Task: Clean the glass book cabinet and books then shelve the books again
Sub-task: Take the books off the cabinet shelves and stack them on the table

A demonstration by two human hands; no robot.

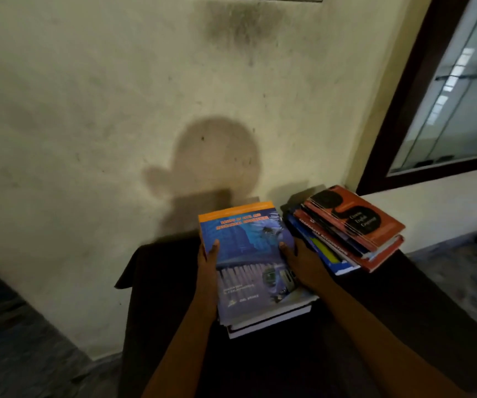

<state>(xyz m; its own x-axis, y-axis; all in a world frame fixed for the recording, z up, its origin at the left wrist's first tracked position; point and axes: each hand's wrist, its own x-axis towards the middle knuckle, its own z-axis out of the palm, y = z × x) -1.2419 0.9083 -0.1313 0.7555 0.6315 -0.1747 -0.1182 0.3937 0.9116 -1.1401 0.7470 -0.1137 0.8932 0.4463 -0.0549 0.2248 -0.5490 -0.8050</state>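
Note:
A blue book (248, 262) with an orange top band lies on top of a small stack on a dark table (389, 305). My left hand (208, 265) grips the book's left edge, thumb on the cover. My right hand (300, 262) grips its right edge, thumb on the cover. To the right stands a second, untidy stack of books (343, 234) with a red-orange book on top. The glass cabinet (461, 104), dark-framed, shows at the upper right.
A stained pale wall (116, 110) rises right behind the table and carries the shadow of my head. A white ledge (432, 205) runs below the cabinet at the right. Dark patterned floor (16, 340) lies to the left of the table.

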